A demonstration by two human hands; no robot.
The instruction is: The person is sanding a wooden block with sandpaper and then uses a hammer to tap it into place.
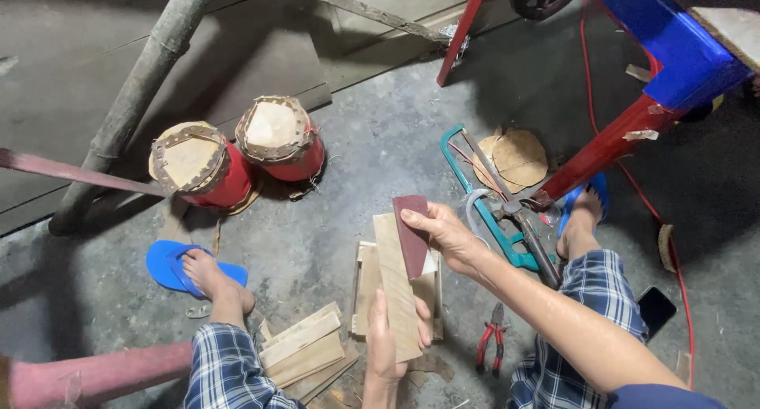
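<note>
My left hand (385, 339) grips the lower end of a long pale wooden slat (394, 282), held upright and slightly tilted. Against the slat's upper part, my right hand (443, 233) presses a dark reddish sheet of sandpaper (412, 233). Under the slat, several more wooden slats (366, 286) lie on the concrete floor. A second stack of slats (301, 347) rests by my left knee.
Two small red drums (233, 159) with laced skin heads lie on their sides at the back. A teal hacksaw (491, 211), red-handled pliers (492, 342), round hide pieces (514, 157) and a phone (655, 308) lie to the right. A red and blue bench leg (609, 144) stands near my right foot.
</note>
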